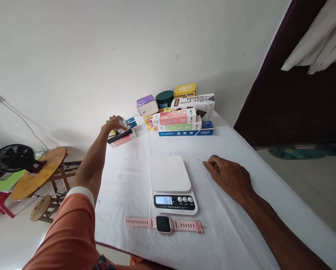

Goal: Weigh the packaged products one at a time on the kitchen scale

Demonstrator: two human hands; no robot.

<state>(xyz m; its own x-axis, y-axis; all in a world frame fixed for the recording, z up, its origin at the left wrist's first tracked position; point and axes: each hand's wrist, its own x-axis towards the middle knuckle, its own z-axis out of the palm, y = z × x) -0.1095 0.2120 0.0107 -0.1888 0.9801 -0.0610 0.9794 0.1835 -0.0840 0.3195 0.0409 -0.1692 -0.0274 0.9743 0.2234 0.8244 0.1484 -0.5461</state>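
My left hand (113, 123) is stretched out to the far left of the table, its fingers curled over a small pale box (123, 122) on a pile. Beneath it lie a dark flat item (119, 136) and a pink-and-white toothpaste box (125, 140). My right hand (230, 176) rests on the tabletop as a loose fist, with nothing visible in it. Between my arms sits a white kitchen scale (170, 174) with a bare plate; its lit display appears to read 363. In front of the scale a pink smartwatch (164, 224) lies flat, strap spread out.
At the back stand stacked toothpaste boxes (176, 117), a white carton (209, 108), a yellow box (185, 90), a green-lidded jar (164, 98) and a purple-topped tissue pack (147, 105). Left of the table are a black fan (14, 158) on a wooden table (41, 178) and a stool (40, 208).
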